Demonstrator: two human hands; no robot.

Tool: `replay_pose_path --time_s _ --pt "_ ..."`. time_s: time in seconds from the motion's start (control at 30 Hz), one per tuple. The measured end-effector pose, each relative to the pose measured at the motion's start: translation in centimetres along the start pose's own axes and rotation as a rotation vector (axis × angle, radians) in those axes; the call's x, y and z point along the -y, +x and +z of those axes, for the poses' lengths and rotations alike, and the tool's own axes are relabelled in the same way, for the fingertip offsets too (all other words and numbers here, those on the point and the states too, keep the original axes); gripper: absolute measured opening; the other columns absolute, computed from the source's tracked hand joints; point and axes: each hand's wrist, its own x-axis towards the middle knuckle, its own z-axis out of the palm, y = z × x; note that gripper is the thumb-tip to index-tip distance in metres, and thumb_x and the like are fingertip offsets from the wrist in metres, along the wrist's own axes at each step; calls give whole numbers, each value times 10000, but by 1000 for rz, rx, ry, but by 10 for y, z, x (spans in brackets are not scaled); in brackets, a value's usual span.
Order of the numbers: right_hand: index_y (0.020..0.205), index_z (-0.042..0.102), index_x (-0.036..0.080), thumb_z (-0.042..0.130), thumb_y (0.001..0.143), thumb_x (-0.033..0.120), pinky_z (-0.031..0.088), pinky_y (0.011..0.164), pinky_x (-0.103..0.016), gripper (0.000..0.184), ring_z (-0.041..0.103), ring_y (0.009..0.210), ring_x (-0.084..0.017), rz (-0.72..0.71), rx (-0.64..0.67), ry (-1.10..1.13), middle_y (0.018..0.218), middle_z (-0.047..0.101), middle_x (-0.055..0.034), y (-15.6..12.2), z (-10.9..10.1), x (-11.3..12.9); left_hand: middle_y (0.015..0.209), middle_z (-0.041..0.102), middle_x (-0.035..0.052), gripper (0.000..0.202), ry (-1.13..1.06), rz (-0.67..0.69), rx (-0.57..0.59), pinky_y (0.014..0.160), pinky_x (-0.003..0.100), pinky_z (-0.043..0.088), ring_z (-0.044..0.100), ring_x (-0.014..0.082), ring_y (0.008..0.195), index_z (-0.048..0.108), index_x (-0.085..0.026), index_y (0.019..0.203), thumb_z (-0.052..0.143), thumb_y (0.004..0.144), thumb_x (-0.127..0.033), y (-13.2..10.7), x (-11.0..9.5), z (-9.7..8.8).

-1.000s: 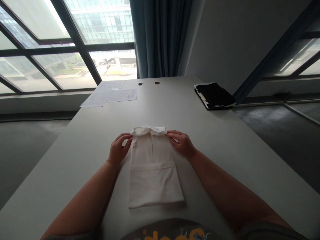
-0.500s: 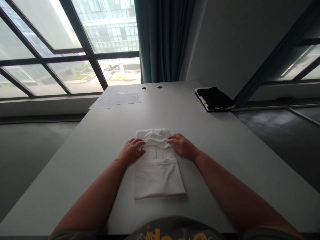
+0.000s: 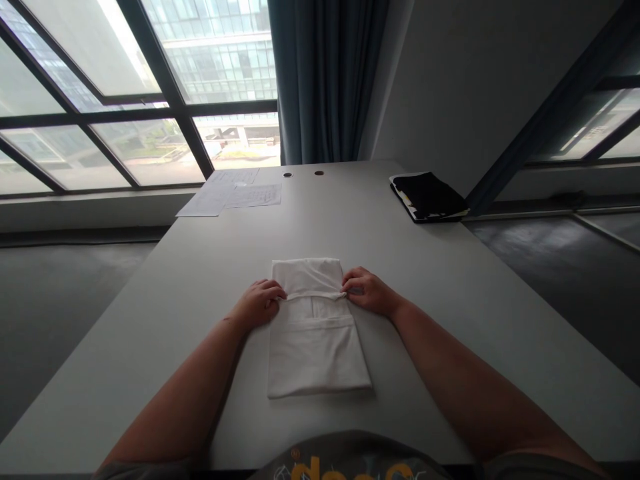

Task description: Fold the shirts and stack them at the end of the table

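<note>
A folded white garment (image 3: 317, 360), perhaps a T-shirt, lies flat on the table in front of me. Its far end is turned over towards me as a flap, whose near edge runs straight across between my hands. My left hand (image 3: 257, 303) pinches the left corner of that edge, thumb against fingers. At the opposite corner, my right hand (image 3: 371, 291) pinches the edge in the same way. Between the flap and a hem on the near part, a strip of cloth with a vertical seam shows.
The white table (image 3: 320, 230) stretches away to a blue curtain (image 3: 325, 80) and a window. Sheets of paper (image 3: 220, 193) lie at its far left. On the far right rests a black folder-like item (image 3: 430, 197) with papers. Two round holes are near the far edge.
The flap's near edge has gone from curved and wrinkled to nearly straight. My hands have closed from resting on its sides to pinching its corners, the right one slightly further right.
</note>
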Motion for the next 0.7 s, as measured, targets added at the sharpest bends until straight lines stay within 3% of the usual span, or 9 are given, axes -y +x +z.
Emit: replay_pose_path --time_s 0.17,0.27,0.37,0.43,0.53,0.63,0.7 --pt "884 806 251 579 780 12 510 1013 -408 345 609 1096 -230 -2 16 -56 1148 681 -71 -3 -3 -7 996 739 53 199 -47 21 60 935 360 498 662 201 948 736 -235 991 543 965 -275 1 -8 -8" --pt "943 795 235 569 828 58 521 1018 -428 309 615 1090 -243 39 -99 -121 1137 684 -87 4 0 -6 912 738 51 286 -48 -51 -46 914 363 513 662 197 888 720 -221 981 481 1031 -369 11 -7 -6" --pt "1207 752 225 548 920 152 491 1098 -432 360 603 1202 -251 91 -161 -210 1260 673 -109 21 12 0 1092 751 78 340 -27 -98 -171 1011 388 514 665 218 1049 718 -220 1089 434 1054 -405 30 -2 3" --pt "1405 652 215 529 976 253 406 1198 -460 448 534 1355 -264 165 -72 -294 1448 602 -120 34 24 5 1319 699 92 384 7 -120 -188 1123 414 476 614 233 1248 680 -226 1264 415 1058 -412 43 0 11" --pt "1615 420 217 466 1033 444 218 1285 -566 627 323 1548 -313 376 148 -431 1676 364 -106 47 39 4 1599 494 100 513 106 -209 -98 1262 482 355 424 274 1500 535 -229 1501 434 1045 -443 56 3 27" --pt "1684 258 226 352 1059 536 126 1298 -595 703 174 1607 -316 533 253 -497 1734 202 -73 50 41 -7 1711 310 90 635 184 -327 16 1309 540 258 232 316 1604 410 -249 1605 478 1023 -493 56 5 38" --pt "1690 232 224 299 1070 536 106 1304 -581 698 140 1615 -304 580 265 -522 1739 175 -62 50 37 -18 1739 228 83 668 204 -381 52 1316 543 229 163 324 1621 372 -262 1628 475 1022 -523 53 7 41"
